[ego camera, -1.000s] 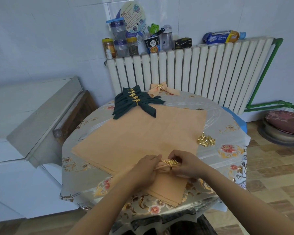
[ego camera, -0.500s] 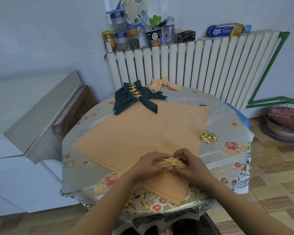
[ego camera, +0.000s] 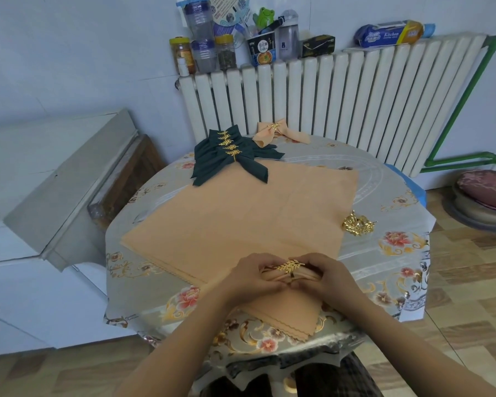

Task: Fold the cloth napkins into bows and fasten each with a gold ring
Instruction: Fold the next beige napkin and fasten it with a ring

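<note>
At the table's near edge, my left hand (ego camera: pixel 252 275) and my right hand (ego camera: pixel 325 275) grip a bunched peach napkin (ego camera: pixel 304 275) from both sides. A gold leaf ring (ego camera: pixel 291 267) sits around its middle, between my thumbs. Under my hands lies a flat stack of peach napkins (ego camera: pixel 241 222). Loose gold rings (ego camera: pixel 357 223) lie in a pile to the right of the stack. At the far side rest several dark green bows with gold rings (ego camera: pixel 229 156) and one peach bow (ego camera: pixel 278 133).
The round table (ego camera: pixel 398 253) wears a floral cover. A white radiator (ego camera: pixel 341 101) behind it carries jars, cups and a roll. A grey cabinet (ego camera: pixel 63 179) stands left. A cushioned stool (ego camera: pixel 484 196) sits on the floor at right.
My hands have drawn closer together around the bunched napkin, and the gold ring now sits centred between them. The view has tilted slightly down.
</note>
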`<state>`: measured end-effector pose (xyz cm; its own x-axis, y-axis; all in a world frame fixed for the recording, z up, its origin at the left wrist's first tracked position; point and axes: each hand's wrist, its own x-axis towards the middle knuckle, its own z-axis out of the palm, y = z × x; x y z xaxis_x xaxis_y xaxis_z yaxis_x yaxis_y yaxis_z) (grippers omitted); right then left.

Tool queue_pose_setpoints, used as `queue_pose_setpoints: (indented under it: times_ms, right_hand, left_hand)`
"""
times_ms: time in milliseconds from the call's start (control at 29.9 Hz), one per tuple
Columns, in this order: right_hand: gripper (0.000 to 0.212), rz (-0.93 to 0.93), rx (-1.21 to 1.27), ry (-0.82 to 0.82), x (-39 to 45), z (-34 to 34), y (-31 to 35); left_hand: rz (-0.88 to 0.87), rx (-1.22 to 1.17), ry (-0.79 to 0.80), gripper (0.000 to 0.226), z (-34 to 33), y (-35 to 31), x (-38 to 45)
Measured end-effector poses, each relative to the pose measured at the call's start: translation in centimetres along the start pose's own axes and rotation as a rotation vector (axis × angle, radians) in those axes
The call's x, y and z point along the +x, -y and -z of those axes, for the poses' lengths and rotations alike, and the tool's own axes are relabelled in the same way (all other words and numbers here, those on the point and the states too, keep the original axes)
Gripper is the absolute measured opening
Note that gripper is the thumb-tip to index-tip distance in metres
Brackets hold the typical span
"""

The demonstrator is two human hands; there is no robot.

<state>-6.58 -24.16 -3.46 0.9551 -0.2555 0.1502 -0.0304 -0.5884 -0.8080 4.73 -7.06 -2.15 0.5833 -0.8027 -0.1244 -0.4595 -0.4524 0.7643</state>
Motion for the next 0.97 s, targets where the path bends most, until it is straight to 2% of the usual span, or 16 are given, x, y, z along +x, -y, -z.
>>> queue_pose_setpoints:
  times_ms: [134,200,334,401,501,768,969]
  right_hand:
    - [0.042,-0.014,-0.019,0.005,0.1,0.2,-0.2]
    - [0.039,-0.022,-0.021,0.006,0.1,0.3,-0.1]
    - [0.042,-0.039,0.007,-0.015,-0.1,0.4,0.0]
    - [0.042,-0.061,0.027,-0.029,-0.1,0.4,-0.1]
    - [0.041,-0.081,0.042,-0.017,0.0,0.1,-0.2]
    - [0.039,-0.036,-0.031,-0.011,0.0,-0.2,-0.4]
    - [0.039,0.0,-0.089,-0.006,0.0,-0.2,-0.6]
  left_hand:
    - [0.055,0.036,-0.076,0.06,-0.5,-0.3,-0.2]
    - [0.012,0.199,-0.049,0.07,-0.3,-0.8,0.3]
    - [-0.12,0.463,-0.147,0.06,-0.2,-2.1,1.4]
    - [-0.196,0.415,-0.161,0.057,-0.8,-2.1,1.3]
    - [-0.193,0.296,-0.175,0.053,-1.3,-1.5,0.7]
    - [-0.191,0.273,-0.235,0.037,-0.9,-0.6,0.0]
    - [-0.175,0.326,-0.239,0.041,0.5,0.6,-1.2]
